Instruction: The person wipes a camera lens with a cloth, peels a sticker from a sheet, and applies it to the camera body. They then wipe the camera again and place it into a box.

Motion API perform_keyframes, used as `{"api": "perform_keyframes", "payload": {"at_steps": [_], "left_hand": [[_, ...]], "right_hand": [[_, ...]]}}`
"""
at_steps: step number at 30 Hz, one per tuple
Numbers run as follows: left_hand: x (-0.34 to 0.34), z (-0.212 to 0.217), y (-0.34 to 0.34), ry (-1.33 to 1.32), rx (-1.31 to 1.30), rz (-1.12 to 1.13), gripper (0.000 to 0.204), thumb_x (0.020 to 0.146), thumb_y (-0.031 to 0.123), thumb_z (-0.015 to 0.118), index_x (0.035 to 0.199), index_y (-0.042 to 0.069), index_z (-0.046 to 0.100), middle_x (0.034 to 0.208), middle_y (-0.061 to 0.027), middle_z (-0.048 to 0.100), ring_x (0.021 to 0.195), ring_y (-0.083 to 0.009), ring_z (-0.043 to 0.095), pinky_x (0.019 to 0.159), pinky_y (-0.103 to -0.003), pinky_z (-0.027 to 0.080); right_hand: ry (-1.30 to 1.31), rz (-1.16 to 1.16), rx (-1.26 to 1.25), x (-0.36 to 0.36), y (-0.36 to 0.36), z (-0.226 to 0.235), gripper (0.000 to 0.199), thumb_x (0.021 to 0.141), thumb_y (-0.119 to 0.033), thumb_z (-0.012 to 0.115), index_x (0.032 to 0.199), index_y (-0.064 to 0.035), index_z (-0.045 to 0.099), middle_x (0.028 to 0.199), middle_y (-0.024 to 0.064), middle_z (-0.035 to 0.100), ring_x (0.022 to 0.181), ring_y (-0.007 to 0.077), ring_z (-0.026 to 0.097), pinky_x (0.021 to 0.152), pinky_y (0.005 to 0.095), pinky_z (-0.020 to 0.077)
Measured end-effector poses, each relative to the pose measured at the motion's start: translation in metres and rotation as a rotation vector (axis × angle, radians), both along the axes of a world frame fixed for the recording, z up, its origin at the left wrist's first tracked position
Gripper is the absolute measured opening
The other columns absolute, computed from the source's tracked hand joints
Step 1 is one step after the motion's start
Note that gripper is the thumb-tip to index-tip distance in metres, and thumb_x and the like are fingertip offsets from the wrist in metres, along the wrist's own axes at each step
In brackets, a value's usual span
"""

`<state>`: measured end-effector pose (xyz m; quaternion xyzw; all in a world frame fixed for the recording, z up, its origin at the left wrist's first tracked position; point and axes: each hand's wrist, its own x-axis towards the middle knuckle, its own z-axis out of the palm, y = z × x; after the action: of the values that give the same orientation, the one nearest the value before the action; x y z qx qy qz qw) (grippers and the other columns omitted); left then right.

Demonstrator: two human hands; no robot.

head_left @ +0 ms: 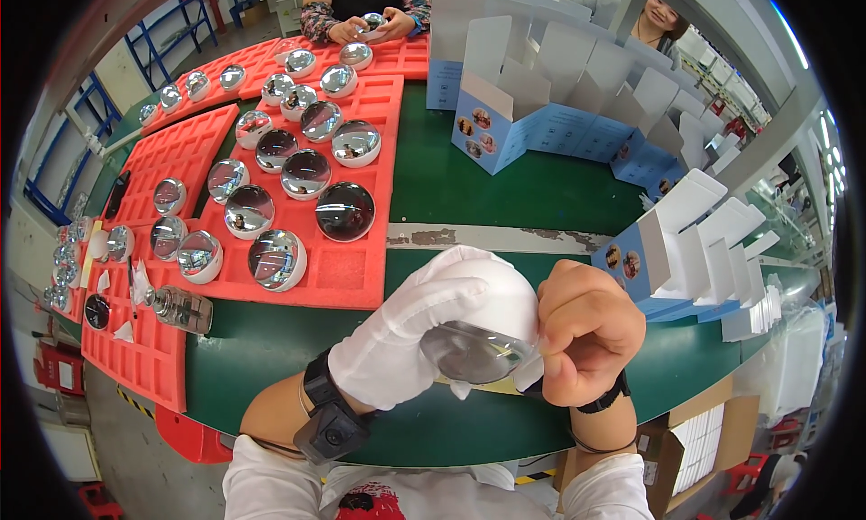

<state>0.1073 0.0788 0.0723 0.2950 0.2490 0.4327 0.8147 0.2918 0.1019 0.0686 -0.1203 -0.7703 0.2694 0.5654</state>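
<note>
In front of me is a white dome [505,294] with a round, glossy see-through-looking face tilted down toward me. My left hand [397,340], in a white glove, wraps around its left side and top. My bare right hand [586,335] is closed at the dome's right rim, thumb and forefinger pinched together. A small whitish piece shows below that pinch; whether the fingers hold it, I cannot tell. Similar white domes with mirrored faces, such as the dark-faced dome [345,211], sit in the red foam tray [343,281] to the left.
Blue-and-white open cartons [505,128] stand across the far right, with more blue cartons [658,258] nearer. A glass jar [183,310] stands by the tray's near-left edge. Across the green table [271,340], another person's hands [372,26] hold a dome. A brown box [704,448] is low at right.
</note>
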Motion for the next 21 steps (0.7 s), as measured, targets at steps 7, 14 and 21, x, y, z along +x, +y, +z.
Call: {"api": "perform_keyframes", "payload": {"at_steps": [7, 14, 21], "left_hand": [[-0.005, 0.003, -0.001, -0.100, 0.044, -0.059, 0.042, 0.087, 0.025, 0.061, 0.120, 0.005, 0.045, 0.108, -0.0061, 0.058, 0.098, -0.0144, 0.059, 0.078, -0.027, 0.049], [-0.006, 0.012, -0.004, 0.048, 0.156, 0.095, 0.048, 0.080, 0.020, 0.069, 0.119, 0.004, 0.046, 0.108, -0.0079, 0.057, 0.101, -0.0163, 0.059, 0.083, -0.030, 0.050], [-0.004, 0.000, -0.001, 0.181, 0.303, 0.183, 0.051, 0.077, 0.018, 0.072, 0.119, 0.004, 0.046, 0.112, -0.0081, 0.054, 0.104, -0.0168, 0.057, 0.087, -0.032, 0.049]], "right_hand": [[0.066, 0.054, -0.070, 0.003, -0.005, 0.004, 0.016, 0.061, -0.004, 0.070, 0.076, -0.0026, 0.064, 0.076, 0.0064, 0.059, 0.061, 0.0157, 0.049, 0.052, 0.0267, 0.0365], [-0.229, -0.233, 0.217, 0.006, -0.016, 0.025, 0.024, 0.062, 0.001, 0.071, 0.086, -0.0005, 0.068, 0.082, 0.0099, 0.061, 0.061, 0.0183, 0.051, 0.052, 0.0276, 0.0387], [-0.356, -0.549, 0.472, 0.000, -0.026, 0.013, 0.026, 0.058, 0.006, 0.069, 0.081, -0.0056, 0.063, 0.081, 0.0088, 0.060, 0.062, 0.0208, 0.053, 0.052, 0.0274, 0.0408]]}}
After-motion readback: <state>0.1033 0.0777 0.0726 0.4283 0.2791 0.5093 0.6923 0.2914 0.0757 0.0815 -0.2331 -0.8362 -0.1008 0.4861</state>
